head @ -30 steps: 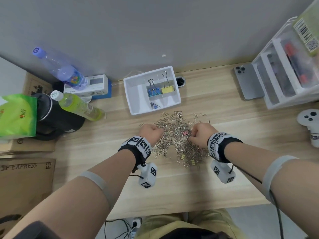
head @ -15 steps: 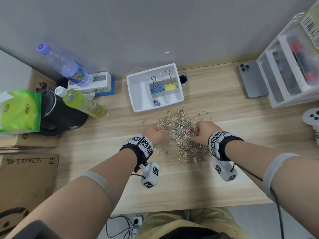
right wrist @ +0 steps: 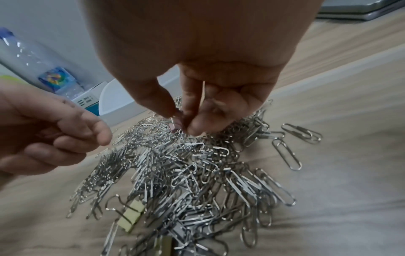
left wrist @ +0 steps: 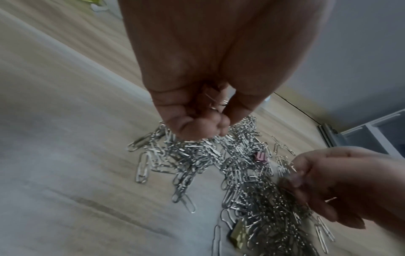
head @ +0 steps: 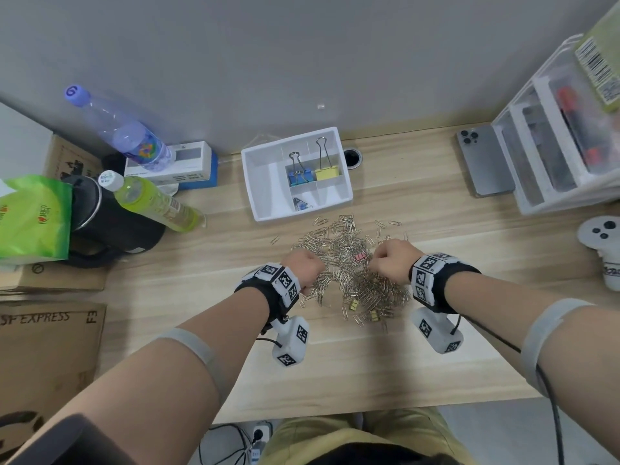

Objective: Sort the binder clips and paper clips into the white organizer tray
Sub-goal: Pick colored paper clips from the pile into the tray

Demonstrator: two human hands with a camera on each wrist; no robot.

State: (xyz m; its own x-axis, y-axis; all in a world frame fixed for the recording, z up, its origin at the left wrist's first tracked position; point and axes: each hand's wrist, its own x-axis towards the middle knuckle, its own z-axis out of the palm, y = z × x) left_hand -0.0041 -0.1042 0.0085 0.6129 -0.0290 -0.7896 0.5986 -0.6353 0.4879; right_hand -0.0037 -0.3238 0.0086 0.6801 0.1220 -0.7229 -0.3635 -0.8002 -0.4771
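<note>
— Both hands have barely shifted since a second ago: the left hand (head: 303, 267) sits a touch nearer the pile's left edge, the right hand (head: 394, 260) still at its right side, just beside the pink binder clip (head: 361, 257).

— What is each one holding?

— From the left wrist view, the left hand (left wrist: 195, 97) has its fingers curled into a loose fist with a few silver paper clips caught inside, thumb pressed to the fingertips. From the right wrist view, the right hand (right wrist: 197, 97) pinches thumb against curled fingers right above the pink clip, with a thin wire piece showing between the fingers; I cannot tell whether that wire belongs to the pink clip or to a paper clip.

— And the pile?

— The paper clips (head: 349, 263) lie in a heap on the wooden desk (head: 335, 364), between the two hands and spreading toward the person. Two small yellow binder clips (head: 353, 305) sit at the near edge of the heap, half buried.

— The tray?

— The white organizer tray (head: 265, 182) stands beyond the heap, near the wall. A blue binder clip (head: 301, 178) and a large yellow binder clip (head: 326, 172) stand upright in two neighbouring back compartments. A small bluish item lies in the front compartment, too small to identify. The big left compartment shows bare white.

— Anything else around?

— A phone (head: 483, 162) lies face down to the right, bottles (head: 151, 199) to the left.
</note>
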